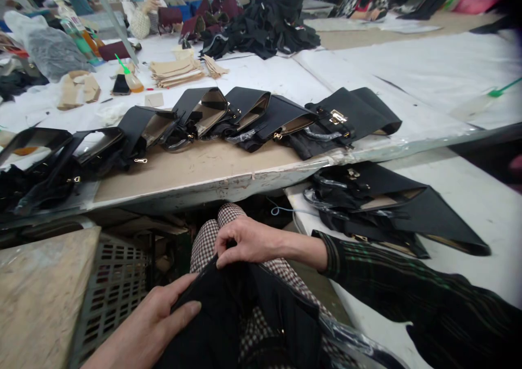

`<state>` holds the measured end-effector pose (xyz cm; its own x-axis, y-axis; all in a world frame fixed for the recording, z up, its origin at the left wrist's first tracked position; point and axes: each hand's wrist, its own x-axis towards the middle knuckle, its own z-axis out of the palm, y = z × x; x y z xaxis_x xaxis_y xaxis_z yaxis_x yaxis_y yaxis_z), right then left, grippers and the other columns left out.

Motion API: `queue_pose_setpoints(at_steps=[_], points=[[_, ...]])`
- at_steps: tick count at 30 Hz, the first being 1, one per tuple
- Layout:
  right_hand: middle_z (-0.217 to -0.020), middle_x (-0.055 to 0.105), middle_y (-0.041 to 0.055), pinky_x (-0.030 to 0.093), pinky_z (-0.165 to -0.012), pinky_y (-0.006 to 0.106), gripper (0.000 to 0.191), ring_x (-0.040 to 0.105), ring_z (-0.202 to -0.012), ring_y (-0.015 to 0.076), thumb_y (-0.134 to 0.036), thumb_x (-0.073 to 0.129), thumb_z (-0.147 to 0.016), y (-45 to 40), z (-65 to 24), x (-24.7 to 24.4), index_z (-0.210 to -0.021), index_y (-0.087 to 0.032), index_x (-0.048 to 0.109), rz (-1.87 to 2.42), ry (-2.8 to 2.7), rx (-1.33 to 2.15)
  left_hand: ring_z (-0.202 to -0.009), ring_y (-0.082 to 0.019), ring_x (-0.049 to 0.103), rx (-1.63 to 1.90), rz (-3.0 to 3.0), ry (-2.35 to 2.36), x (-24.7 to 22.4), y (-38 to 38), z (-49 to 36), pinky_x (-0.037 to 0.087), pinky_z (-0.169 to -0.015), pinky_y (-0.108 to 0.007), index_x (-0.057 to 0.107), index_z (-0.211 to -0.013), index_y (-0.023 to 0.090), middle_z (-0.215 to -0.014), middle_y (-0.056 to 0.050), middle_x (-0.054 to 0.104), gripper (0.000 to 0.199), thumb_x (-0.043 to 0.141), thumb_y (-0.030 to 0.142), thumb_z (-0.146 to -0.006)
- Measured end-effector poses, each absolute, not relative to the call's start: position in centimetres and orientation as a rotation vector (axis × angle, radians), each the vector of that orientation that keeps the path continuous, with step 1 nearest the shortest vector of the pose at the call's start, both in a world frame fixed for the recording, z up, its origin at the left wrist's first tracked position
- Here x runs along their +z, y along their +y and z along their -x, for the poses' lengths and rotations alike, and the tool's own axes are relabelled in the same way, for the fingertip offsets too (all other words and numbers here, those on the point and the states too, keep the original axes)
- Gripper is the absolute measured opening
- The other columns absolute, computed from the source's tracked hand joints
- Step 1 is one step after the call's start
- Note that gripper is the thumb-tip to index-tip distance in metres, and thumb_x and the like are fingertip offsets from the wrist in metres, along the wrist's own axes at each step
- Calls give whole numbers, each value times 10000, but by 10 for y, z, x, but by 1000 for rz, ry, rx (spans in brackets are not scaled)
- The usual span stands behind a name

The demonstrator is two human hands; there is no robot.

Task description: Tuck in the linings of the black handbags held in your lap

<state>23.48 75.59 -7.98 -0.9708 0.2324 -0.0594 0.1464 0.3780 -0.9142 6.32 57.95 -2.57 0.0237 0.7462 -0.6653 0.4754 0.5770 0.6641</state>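
Note:
On my lap lies a black handbag (207,320), its dark edge running up between my two hands. My right hand (240,242) pinches the far end of that edge between thumb and fingers. Lower down, my left hand (163,312) grips the same edge, with the thumb on the near face and the fingers behind. A plastic-wrapped handle (359,342) trails off to the right of the bag. Checked trousers (206,244) show beneath it. The bag's lower part runs out of view.
A row of black handbags (285,118) crosses the table ahead. More black bags (391,205) lie on a white side table (481,195) at right. A plastic crate (114,287) and a worn board (41,293) stand at left. Behind are a black heap (265,26) and co-workers.

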Motion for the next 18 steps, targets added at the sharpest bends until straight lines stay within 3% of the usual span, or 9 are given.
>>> queue_pose_setpoints(at_steps=[9,14,18], points=[[-778,665,-10,456,-675,217,194,606,-736,124,-224,800,-740,750,-240,-89,-727,-144,624,359,-2315,1877,-1275,-287,538,262,-1051,1628,-37,571,-56,427,-1090,-354,533,-1390,345,-1375,26,618,498,560,494,-915],[-807,631,-28,480,-692,224,306,598,-735,113,-151,778,-716,742,-240,-92,-900,-169,535,359,-2101,2084,-1181,-230,611,337,-1046,1541,-42,574,-56,485,-1005,-287,486,-1423,313,-1353,14,633,514,546,466,-936],[-805,640,-31,484,-706,235,337,610,-738,116,-130,763,-713,737,-238,-95,-922,-186,505,356,-2022,2143,-1161,-215,619,272,-1247,1651,-39,590,-63,455,-975,-250,547,-1352,301,-1290,9,668,483,528,533,-929]])
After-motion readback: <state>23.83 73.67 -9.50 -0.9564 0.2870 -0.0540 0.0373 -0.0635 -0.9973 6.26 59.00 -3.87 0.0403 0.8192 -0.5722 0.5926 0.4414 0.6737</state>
